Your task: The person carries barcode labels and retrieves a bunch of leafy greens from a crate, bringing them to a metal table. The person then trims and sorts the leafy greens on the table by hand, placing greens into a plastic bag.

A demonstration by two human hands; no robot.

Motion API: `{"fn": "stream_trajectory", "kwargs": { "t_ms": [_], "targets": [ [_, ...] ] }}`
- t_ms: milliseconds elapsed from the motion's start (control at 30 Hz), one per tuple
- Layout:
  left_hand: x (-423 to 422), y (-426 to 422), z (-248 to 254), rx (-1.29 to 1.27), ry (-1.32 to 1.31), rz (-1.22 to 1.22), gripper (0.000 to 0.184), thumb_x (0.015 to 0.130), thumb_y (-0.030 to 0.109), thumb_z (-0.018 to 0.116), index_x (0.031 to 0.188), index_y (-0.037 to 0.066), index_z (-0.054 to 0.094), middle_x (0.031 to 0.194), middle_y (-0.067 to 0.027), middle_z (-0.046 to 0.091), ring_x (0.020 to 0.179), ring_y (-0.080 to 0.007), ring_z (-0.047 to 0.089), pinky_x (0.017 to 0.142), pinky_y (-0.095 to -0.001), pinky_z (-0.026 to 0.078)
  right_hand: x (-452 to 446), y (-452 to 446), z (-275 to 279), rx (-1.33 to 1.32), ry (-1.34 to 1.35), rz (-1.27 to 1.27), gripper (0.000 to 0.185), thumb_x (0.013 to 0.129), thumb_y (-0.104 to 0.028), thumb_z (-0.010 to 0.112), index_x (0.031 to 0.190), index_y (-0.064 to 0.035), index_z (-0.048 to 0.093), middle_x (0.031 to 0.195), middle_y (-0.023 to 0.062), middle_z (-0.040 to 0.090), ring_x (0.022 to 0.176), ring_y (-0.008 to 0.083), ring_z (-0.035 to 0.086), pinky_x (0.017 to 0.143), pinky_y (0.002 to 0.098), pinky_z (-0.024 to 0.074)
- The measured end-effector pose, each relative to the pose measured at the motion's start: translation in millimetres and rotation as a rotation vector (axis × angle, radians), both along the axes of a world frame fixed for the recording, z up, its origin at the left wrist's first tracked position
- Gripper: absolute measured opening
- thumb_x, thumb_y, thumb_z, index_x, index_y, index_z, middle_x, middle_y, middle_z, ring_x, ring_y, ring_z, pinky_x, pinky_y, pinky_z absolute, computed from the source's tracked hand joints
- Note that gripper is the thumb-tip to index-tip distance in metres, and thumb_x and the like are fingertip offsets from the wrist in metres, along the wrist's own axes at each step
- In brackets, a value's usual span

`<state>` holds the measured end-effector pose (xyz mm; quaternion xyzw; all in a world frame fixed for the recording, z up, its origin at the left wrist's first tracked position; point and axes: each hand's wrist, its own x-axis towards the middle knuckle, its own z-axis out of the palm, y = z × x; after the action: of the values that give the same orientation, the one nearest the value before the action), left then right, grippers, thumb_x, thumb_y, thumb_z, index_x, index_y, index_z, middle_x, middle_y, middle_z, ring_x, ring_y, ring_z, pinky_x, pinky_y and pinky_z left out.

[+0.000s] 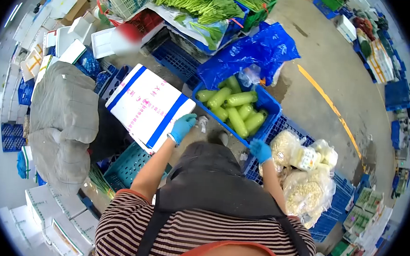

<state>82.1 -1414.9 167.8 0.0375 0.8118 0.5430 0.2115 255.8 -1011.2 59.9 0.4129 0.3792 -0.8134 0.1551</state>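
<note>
My left hand (183,128), in a blue glove, lies against the right edge of a white foam box (140,106) with its fingers stretched out. Two strips of blue tape and pink handwriting mark the box's lid. My right hand (261,152), also gloved in blue, is at the near corner of a blue crate (272,114), fingers apart; whether it touches the rim I cannot tell. Several pale green gourds (236,112) lie in that crate. Blue plastic sheeting (254,53) covers its far end.
Bags of pale food (304,192) rest on blue crates at my right. Leafy greens (201,5) fill crates ahead. A person in a grey top (64,124) bends over at my left, beside a teal crate (126,168). White boxes (61,213) are stacked behind. A yellow line (326,98) crosses the floor.
</note>
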Motion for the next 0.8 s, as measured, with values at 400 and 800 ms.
{"fn": "stream_trajectory", "kwargs": {
  "t_ms": [400,800],
  "targets": [
    [-152,11,10,-0.470,0.474,0.010,0.027,0.086,0.013,0.055,0.110,0.009,0.067,0.106,-0.0164,0.066,0.095,-0.0345,0.062,0.085,-0.0417,0.049,-323,-50,141,-0.061,0.238,0.337,0.036,0.096,-0.031,0.050,0.119,-0.0064,0.061,0.103,0.0070,0.067,0.090,0.0203,0.065,0.079,0.0324,0.0520],
    [-565,101,-53,-0.873,0.974,-0.210,0.044,0.080,0.004,0.056,0.124,0.009,0.055,0.124,-0.0120,0.055,0.119,-0.0327,0.049,0.097,-0.0435,0.039,-443,-135,119,-0.145,-0.007,0.337,0.033,0.095,-0.027,0.050,0.117,-0.0038,0.061,0.101,0.0096,0.066,0.084,0.0201,0.065,0.074,0.0298,0.0525]
  ]
}}
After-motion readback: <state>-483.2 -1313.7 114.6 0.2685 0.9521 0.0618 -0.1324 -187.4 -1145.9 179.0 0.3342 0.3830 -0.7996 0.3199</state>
